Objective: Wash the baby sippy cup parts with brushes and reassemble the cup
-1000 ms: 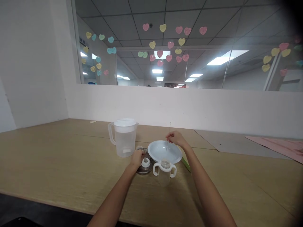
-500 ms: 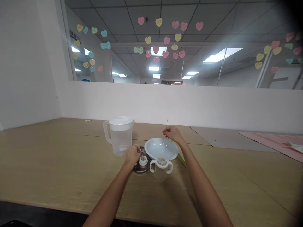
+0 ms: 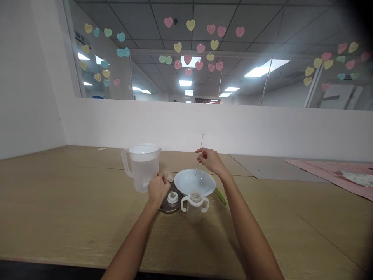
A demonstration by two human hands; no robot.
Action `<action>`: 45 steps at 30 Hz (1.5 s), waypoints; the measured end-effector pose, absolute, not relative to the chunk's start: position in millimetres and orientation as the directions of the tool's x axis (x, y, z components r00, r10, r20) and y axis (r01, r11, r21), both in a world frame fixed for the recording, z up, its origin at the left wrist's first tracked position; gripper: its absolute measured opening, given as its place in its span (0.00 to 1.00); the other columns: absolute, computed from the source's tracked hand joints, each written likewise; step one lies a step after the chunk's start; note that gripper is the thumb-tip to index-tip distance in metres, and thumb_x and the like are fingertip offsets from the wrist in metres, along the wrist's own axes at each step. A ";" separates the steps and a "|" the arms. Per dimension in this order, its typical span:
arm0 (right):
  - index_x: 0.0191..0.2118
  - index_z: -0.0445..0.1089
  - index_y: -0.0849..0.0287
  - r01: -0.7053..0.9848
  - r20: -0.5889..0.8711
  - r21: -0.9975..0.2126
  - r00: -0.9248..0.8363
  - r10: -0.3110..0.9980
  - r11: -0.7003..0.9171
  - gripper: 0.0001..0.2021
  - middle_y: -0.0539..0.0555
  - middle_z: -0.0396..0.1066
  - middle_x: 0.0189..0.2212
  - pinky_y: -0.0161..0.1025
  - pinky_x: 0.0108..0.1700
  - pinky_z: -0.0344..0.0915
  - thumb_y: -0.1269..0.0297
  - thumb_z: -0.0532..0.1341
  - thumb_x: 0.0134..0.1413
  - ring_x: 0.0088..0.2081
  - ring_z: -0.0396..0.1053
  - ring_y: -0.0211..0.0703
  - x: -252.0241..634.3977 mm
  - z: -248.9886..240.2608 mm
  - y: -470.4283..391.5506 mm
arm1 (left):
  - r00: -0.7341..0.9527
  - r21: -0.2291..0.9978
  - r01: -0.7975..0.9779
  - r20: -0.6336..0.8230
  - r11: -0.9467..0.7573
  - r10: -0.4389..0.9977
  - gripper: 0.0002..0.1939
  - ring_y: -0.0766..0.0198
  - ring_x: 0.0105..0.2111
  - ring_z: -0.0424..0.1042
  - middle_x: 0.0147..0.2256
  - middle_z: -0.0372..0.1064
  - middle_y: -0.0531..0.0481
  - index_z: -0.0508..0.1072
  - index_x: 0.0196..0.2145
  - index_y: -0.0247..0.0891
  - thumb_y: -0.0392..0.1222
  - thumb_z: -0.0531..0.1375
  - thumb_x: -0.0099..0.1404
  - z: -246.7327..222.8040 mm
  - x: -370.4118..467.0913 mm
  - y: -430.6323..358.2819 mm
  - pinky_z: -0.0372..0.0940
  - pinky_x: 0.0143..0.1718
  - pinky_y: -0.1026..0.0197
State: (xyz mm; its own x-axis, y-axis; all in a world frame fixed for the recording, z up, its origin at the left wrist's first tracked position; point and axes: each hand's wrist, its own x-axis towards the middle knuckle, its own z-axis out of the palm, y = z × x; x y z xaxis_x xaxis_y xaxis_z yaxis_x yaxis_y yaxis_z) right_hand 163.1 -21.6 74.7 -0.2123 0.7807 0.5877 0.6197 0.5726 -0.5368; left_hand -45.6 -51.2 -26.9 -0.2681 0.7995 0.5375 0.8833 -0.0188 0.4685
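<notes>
My left hand [image 3: 158,189] is closed on a small clear piece [image 3: 169,177], perhaps a cap, above a round metal tray [image 3: 166,209]. A white bottle collar with a clear teat [image 3: 173,197] rests on that tray. My right hand [image 3: 210,159] pinches a thin wire straw brush [image 3: 202,140], looped end up, its lower end over a white bowl [image 3: 180,182]. In front of the bowl stands an open clear baby bottle [image 3: 194,214] with two white handles.
A lidded clear pitcher [image 3: 142,171] stands behind my left hand. A green-handled tool [image 3: 220,196] lies right of the bowl. Far right is a pink cloth [image 3: 314,169] with a patterned item on it. A wall [image 3: 175,124] with a window closes off the table's back.
My left hand has risen from the tray with the small clear piece now showing in its fingers. My right hand has lifted the brush a little. The view has shifted slightly.
</notes>
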 end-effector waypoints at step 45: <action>0.55 0.53 0.52 0.526 0.684 -0.184 -0.538 0.493 0.830 0.29 0.47 0.67 0.26 0.32 0.34 0.58 0.78 0.51 0.44 0.29 0.63 0.34 125.8 73.5 -55.6 | -0.033 0.679 0.466 0.655 -0.568 0.755 0.16 0.66 0.41 0.63 0.39 0.65 0.50 0.69 0.38 0.39 0.45 0.45 0.64 -48.9 -8.1 -51.4 0.58 0.45 0.65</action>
State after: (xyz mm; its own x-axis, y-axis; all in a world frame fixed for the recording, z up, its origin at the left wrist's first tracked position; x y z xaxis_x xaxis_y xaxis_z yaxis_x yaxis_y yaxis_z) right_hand 125.8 -55.6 73.5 -0.5378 0.4925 0.6843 0.5261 0.8303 -0.1841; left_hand -8.1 -51.4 -48.9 -0.0330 0.7553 0.6546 0.4661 -0.5677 0.6786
